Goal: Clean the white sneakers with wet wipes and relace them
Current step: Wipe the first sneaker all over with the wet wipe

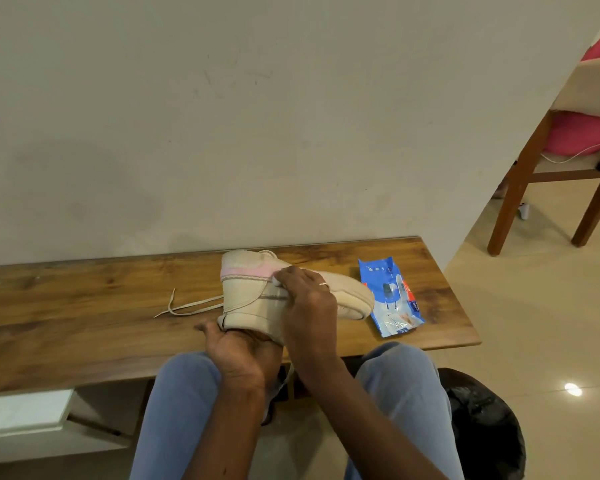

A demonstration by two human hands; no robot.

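Note:
A white sneaker (246, 299) with a pink heel collar lies on its side just above the wooden table (84, 306), toe pointing right. My left hand (239, 344) holds it from beneath, at the sole near the heel. My right hand (309, 306) lies over the sneaker's side and presses a small white wet wipe (277, 280) against it under the fingertips. A loose white lace (187, 304) trails from the shoe leftward across the tabletop. A blue wet wipes pack (392, 296) lies flat on the table just right of the toe.
The table stands against a plain wall. A wooden chair (520, 188) with pink cushions stands on the tiled floor at the right. A black bag (482, 424) sits on the floor by my right knee. A white panel (21, 410) lies under the table at the left.

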